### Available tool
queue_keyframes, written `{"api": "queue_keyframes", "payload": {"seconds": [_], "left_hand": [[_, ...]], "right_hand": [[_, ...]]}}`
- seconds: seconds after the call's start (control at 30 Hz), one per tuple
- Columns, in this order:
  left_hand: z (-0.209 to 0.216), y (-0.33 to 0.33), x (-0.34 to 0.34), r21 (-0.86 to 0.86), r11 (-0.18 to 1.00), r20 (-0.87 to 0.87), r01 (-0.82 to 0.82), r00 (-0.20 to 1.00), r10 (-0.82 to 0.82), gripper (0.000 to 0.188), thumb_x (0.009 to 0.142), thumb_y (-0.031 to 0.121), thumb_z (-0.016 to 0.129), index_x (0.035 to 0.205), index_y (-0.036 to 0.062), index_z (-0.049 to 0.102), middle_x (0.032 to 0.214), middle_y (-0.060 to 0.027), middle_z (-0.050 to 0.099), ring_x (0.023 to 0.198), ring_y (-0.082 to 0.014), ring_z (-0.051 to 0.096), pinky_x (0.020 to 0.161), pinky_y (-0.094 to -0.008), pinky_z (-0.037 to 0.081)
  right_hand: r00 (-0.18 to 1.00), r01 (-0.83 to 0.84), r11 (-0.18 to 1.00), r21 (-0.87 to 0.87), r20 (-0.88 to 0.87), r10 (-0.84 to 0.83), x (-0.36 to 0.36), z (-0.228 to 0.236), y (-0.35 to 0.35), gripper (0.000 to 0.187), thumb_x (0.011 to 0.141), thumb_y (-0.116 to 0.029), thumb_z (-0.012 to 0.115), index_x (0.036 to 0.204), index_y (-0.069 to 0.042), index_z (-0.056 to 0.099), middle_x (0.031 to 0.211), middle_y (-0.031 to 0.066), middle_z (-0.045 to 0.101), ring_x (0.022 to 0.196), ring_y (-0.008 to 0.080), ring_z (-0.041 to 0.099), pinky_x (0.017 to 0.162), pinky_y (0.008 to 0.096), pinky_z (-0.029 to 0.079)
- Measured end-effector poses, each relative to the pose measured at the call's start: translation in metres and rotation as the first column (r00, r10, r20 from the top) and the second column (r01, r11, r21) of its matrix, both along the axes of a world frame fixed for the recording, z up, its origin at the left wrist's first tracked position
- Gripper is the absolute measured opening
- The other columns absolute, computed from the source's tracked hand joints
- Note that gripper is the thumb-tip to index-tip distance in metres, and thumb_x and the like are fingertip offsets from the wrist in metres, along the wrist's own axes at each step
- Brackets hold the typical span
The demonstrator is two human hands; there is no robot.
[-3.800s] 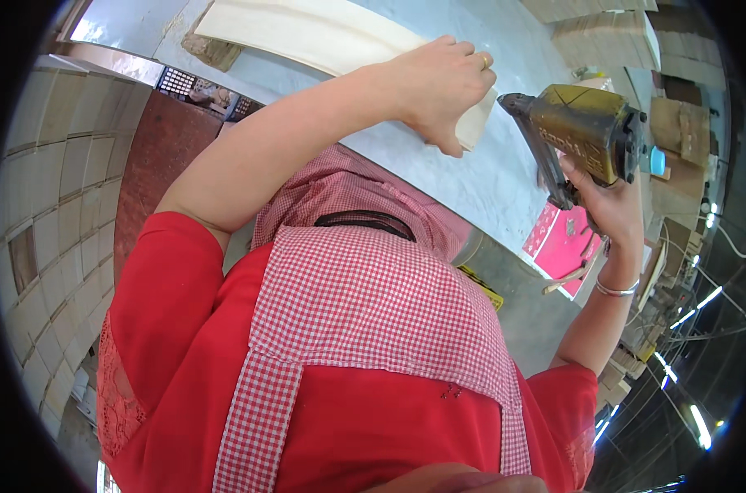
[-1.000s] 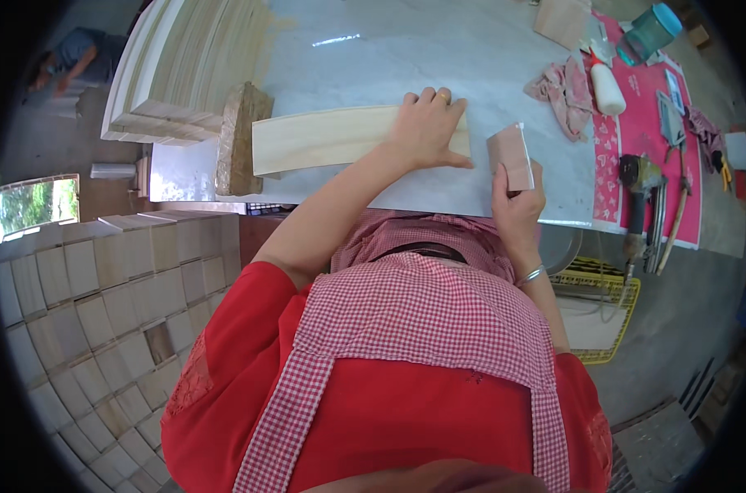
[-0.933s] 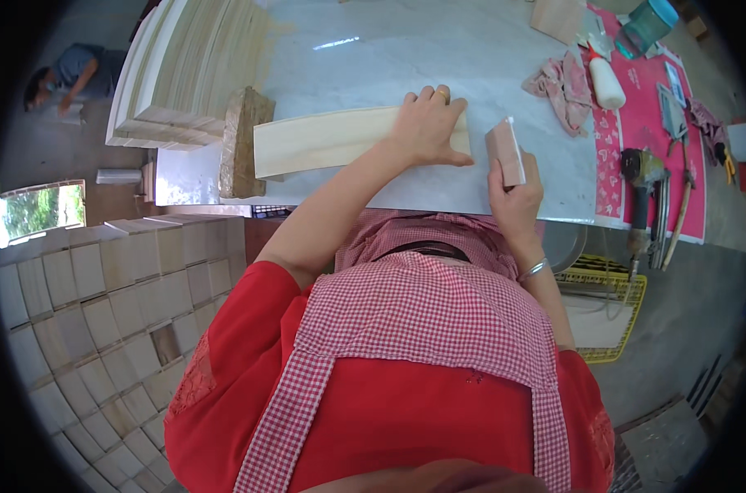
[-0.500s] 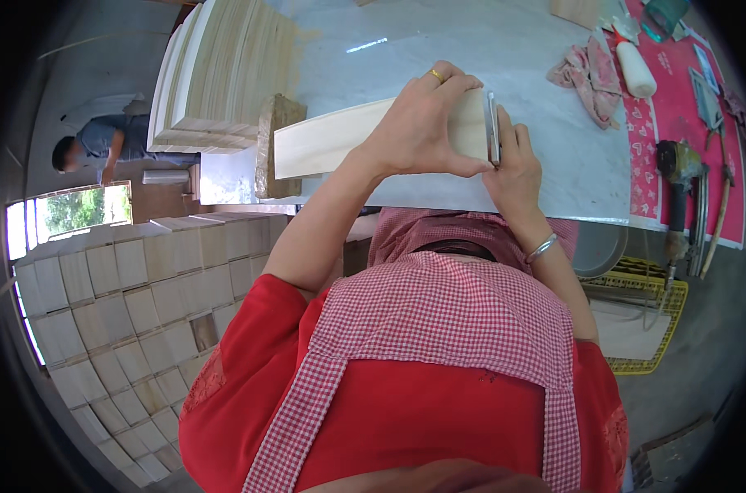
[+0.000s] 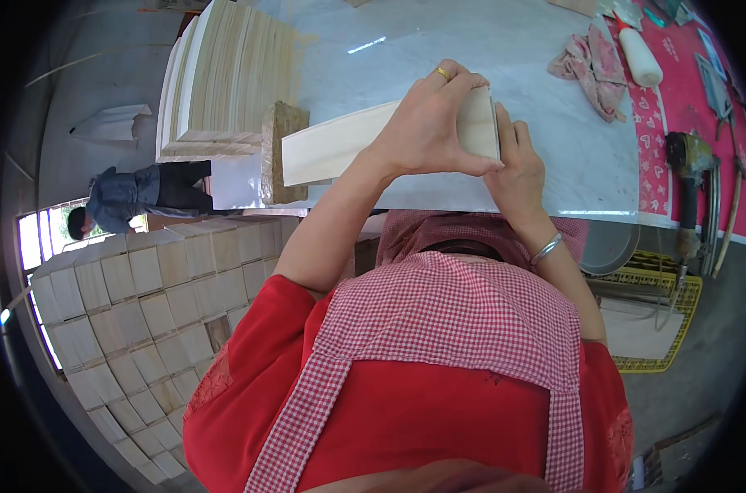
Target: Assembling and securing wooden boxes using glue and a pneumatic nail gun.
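Pale wooden board (image 5: 332, 148) sits spanned by the left grip (image 5: 430, 123); the right grip (image 5: 518, 168) holds the thin end panel (image 5: 496, 131), best kept flush and square.

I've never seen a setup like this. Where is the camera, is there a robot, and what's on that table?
No robot here: these are a person's own bare hands. The camera sits on the person's head, looking down; its fisheye lens bends straight edges near the rim. The left hand spans the right end of a pale wooden board, thumb on one side, fingers on the other. The right hand is at that same end; exactly what it grips is hard to see. The board's other end lies by a rough block. Also on the table are a stack of boards, a pinkish rag, a white bottle, and a pink sheet bearing what looks like a nail gun.
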State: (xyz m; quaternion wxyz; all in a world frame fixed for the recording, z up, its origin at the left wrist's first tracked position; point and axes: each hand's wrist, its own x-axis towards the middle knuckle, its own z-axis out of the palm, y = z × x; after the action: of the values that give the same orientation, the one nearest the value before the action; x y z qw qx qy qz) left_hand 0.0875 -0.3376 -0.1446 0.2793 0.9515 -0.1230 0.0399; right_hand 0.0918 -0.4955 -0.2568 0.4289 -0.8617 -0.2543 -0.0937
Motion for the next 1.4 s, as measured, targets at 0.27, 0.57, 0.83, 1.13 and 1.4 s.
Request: {"api": "queue_keyframes", "payload": {"seconds": [0.27,0.57,0.83,1.13,1.4], "left_hand": [[0.000,-0.002,0.001,0.005,1.000,-0.011,-0.002,1.000,0.002,0.084,0.052,0.033,0.089,0.120,-0.0030,0.057,0.113,-0.0162,0.054,0.101,-0.0327,0.059,0.087,-0.0404,0.051],[-0.005,0.000,0.000,0.020,1.000,0.010,0.006,1.000,-0.007,0.085,0.052,0.034,0.089,0.121,-0.0027,0.056,0.113,-0.0162,0.054,0.102,-0.0324,0.058,0.087,-0.0403,0.051],[-0.008,0.000,0.000,0.055,0.998,0.019,-0.015,1.000,0.014,0.087,0.051,0.034,0.089,0.122,-0.0033,0.055,0.113,-0.0166,0.054,0.102,-0.0329,0.058,0.087,-0.0405,0.050],[-0.010,-0.001,0.001,0.035,0.999,0.023,-0.024,0.999,0.023,0.085,0.050,0.034,0.089,0.119,-0.0033,0.055,0.112,-0.0165,0.055,0.101,-0.0337,0.058,0.086,-0.0405,0.050],[-0.011,0.000,0.000,0.047,0.999,0.068,-0.009,0.998,0.005,0.084,0.051,0.033,0.088,0.119,-0.0032,0.054,0.111,-0.0163,0.056,0.101,-0.0328,0.058,0.086,-0.0395,0.050]], "right_hand": [[1.000,0.011,1.000,-0.012,0.014,-0.011,0.000,0.000,0.000,0.068,0.075,-0.007,0.068,0.138,-0.005,0.045,0.096,0.0125,0.053,0.070,0.0313,0.064,0.056,0.0391,0.054],[1.000,0.012,1.000,0.006,0.028,-0.012,0.001,-0.001,0.002,0.068,0.074,-0.007,0.069,0.138,-0.005,0.045,0.095,0.0121,0.054,0.067,0.0315,0.064,0.055,0.0393,0.053],[0.962,-0.108,0.967,0.231,-0.221,0.160,0.007,0.004,-0.009,0.085,0.070,-0.004,0.074,0.147,-0.006,0.038,0.103,0.0124,0.050,0.086,0.0277,0.062,0.066,0.0357,0.055],[0.894,-0.210,0.865,0.456,-0.269,0.359,0.007,0.054,-0.026,0.085,0.068,-0.004,0.080,0.145,-0.007,0.044,0.099,0.0046,0.047,0.078,0.0137,0.051,0.066,0.0257,0.045],[0.920,-0.152,0.888,0.434,-0.266,0.287,-0.020,0.045,-0.050,0.059,0.076,0.004,0.073,0.132,-0.003,0.058,0.105,0.0094,0.057,0.079,0.0151,0.057,0.068,0.0250,0.047]]}}
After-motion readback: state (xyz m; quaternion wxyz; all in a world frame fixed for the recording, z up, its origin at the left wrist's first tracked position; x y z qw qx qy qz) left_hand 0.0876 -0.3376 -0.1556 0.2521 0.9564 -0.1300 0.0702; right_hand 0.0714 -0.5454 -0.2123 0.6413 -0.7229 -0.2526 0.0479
